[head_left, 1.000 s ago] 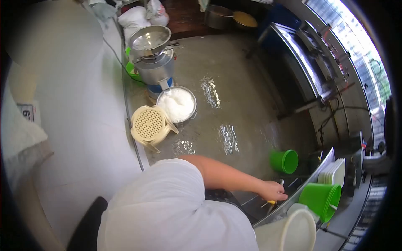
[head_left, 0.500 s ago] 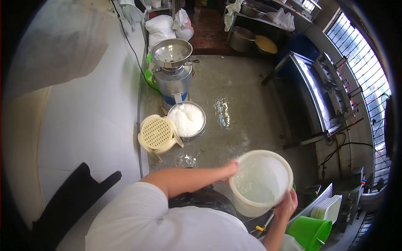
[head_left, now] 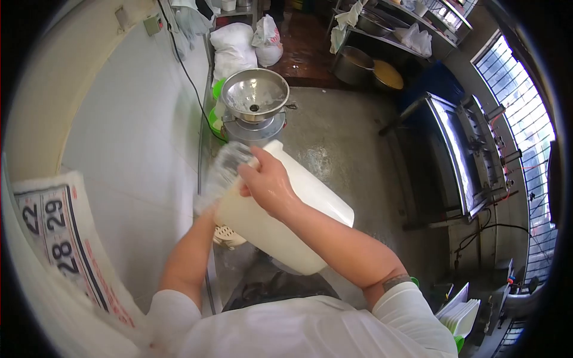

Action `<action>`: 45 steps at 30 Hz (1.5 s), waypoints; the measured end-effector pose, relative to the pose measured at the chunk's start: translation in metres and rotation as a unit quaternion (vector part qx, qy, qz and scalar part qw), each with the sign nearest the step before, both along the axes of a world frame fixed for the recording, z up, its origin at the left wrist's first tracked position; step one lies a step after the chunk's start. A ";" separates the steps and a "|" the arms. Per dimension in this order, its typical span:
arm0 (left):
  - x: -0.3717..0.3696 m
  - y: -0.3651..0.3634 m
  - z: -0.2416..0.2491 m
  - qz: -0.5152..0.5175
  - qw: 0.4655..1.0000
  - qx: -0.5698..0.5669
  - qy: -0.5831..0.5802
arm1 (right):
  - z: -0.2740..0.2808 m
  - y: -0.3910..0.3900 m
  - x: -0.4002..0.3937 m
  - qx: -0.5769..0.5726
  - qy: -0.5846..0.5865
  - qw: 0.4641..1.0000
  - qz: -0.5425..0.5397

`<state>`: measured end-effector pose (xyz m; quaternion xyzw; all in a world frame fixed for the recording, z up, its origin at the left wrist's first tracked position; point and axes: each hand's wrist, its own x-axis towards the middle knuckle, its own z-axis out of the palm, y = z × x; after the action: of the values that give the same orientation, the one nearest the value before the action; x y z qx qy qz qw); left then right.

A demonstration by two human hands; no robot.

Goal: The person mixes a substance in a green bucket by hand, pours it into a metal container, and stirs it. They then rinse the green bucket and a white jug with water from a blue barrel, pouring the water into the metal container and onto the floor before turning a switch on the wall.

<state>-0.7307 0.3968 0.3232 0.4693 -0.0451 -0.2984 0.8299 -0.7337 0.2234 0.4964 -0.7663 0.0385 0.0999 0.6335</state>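
Observation:
A large white plastic bucket (head_left: 292, 221) is tipped on its side in front of me, its mouth toward the left. Clear liquid (head_left: 224, 170) splashes from the mouth, blurred by motion. My right hand (head_left: 268, 182) grips the upper rim, thumb and fingers wrapped over it. At the lower rim is my left hand (head_left: 210, 209), mostly hidden by the bucket and the splash, its fingers out of sight. Just beyond stands a metal machine with a wide steel funnel (head_left: 255, 94) on top. The bowl of white stuff below the machine is hidden now.
A cream plastic stool (head_left: 228, 236) shows partly under the bucket. The white wall (head_left: 137, 131) is close on the left. White sacks (head_left: 234, 51) stand behind the machine. To the right is a metal-framed stand (head_left: 453, 161); large pots (head_left: 354, 64) sit at the back.
The bucket has moved left from my right side and gone from nearly upright to tipped over, with liquid now coming out. Both hands have moved left with it.

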 end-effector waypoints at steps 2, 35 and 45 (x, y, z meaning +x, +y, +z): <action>0.036 0.048 -0.038 0.033 0.992 0.008 0.124 | 0.023 0.009 0.023 0.096 0.016 0.995 0.010; 0.324 -0.538 0.087 0.023 0.974 0.218 0.057 | -0.085 -0.677 0.199 0.039 0.020 0.933 -0.356; 0.452 -0.618 0.106 0.040 0.979 0.198 -0.027 | -0.085 -0.697 0.314 -0.331 -0.059 0.936 -0.106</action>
<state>-0.2784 -0.2213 0.4292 0.6336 0.0112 -0.2552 0.7303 -0.4193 -0.4734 0.4118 -0.9286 0.1128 -0.0310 0.3522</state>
